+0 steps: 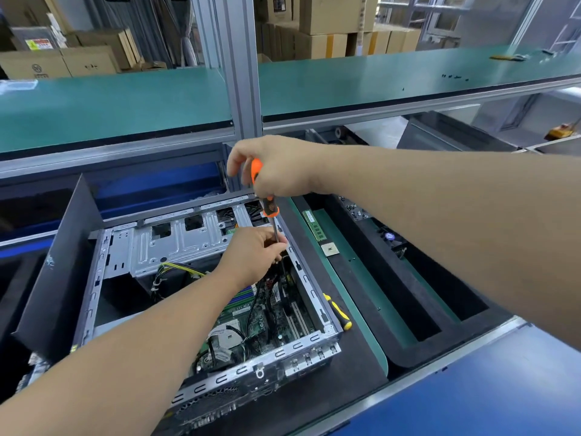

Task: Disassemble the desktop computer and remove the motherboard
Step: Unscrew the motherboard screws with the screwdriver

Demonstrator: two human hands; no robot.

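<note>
An open desktop computer case lies on its side on the black mat. The green motherboard shows inside it, with cables across it. My right hand grips the orange and black screwdriver by its handle, held upright over the far right corner of the case. My left hand reaches into the case and pinches the screwdriver's shaft near its tip. The tip itself is hidden behind my fingers.
A yellow and black screwdriver lies on the mat just right of the case. A RAM stick and a CPU chip rest on the green strip. The removed dark side panel leans at the left. A green shelf runs overhead.
</note>
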